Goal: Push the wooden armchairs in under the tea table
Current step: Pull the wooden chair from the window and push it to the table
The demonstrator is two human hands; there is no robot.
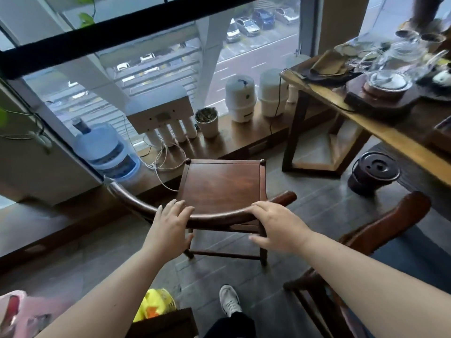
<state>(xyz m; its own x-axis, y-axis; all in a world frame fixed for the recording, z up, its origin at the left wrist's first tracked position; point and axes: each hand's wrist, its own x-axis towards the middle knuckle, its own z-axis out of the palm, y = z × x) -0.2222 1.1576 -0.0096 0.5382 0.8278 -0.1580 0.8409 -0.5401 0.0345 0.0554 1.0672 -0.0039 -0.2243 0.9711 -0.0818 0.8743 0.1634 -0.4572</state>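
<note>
A dark wooden armchair point(219, 181) stands in front of me with its seat facing the window. My left hand point(168, 228) lies over the left part of its curved back rail, fingers on top and thumb underneath. My right hand point(275, 225) holds the same rail further right in the same way. The tea table point(366, 128), a long wooden slab on dark legs, is at the right, loaded with glass teaware. The chair stands left of the table, apart from it. A second wooden armchair point(390, 223) shows at the right, close to the table's near edge.
Along the low window ledge stand a water bottle point(107, 147), a white water filter point(161, 111) with loose cables, a pot point(207, 120) and white tanks point(240, 98). A black lidded bucket point(373, 172) sits on the floor by the table. A yellow bag point(156, 303) lies near my shoe point(229, 298).
</note>
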